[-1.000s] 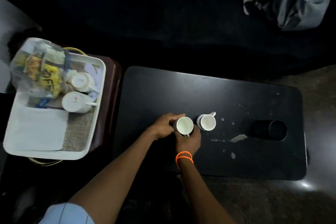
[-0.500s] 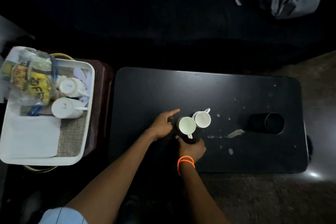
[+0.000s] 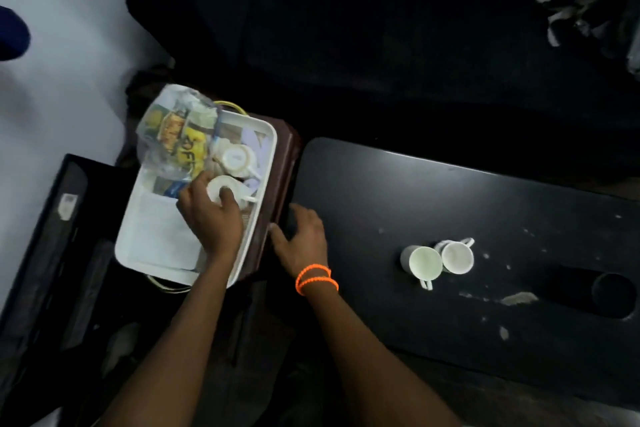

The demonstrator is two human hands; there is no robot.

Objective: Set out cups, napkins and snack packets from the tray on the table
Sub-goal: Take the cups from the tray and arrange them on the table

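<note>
Left hand (image 3: 211, 215) fingers curled in a grip; right hand (image 3: 303, 241) open, fingers spread

Black desk (image 3: 398, 191), surface scuffed: two white cups (image 3: 425, 262) touching, right of centre. White tray (image 3: 266, 163) on brown stand (image 3: 282, 177), left.

Tray (image 3: 266, 163) sits left of the surface (image 3: 415, 191), on a stand just beside the surface's left edge. In the tray: snack bag (image 3: 176, 135) at far left corner, two cups to its right, one (image 3: 235, 158) farther, one (image 3: 225, 187) nearer; napkins (image 3: 159, 232) at the near end. On the surface, right of centre: two cups touching, left (image 3: 423, 262), right (image 3: 457, 257).
</note>
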